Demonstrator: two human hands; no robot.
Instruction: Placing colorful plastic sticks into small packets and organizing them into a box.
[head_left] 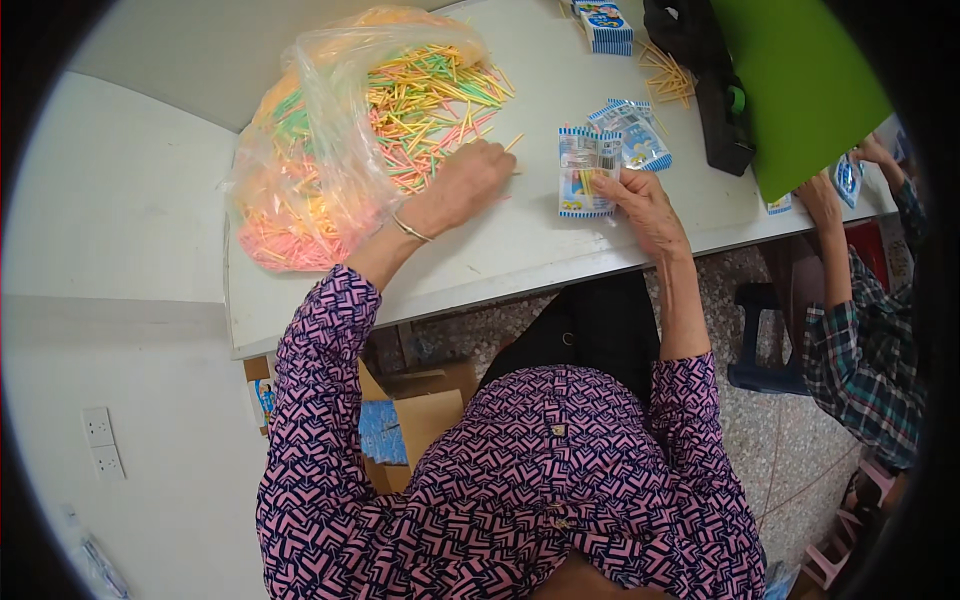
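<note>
— White table (520, 250) is filling most of the view, with a clear bag (310, 150) of coloured sticks (430, 100) spilling open across its left half. What is going on at it?

— Seems the person is gathering sticks for a small packet (583, 172). Left hand (465, 185) is resting on the edge of the spill, fingers curled down over the sticks; whether any are pinched I cannot tell.

— And the other hand?

— Right hand (645, 205) is holding the packet upright by its lower right corner, fingers closed on it, just right of the pile. Its long axis is running away from the person, open end probably far.

— The sticks?

— Mostly lying fanned, pointing from the bag toward the packet. I would judge the next move needs a few lined up with the packet's length. More packets (635, 130) are lying just beyond, and another person's hand (820, 195) is working by a green board (800, 80).
</note>
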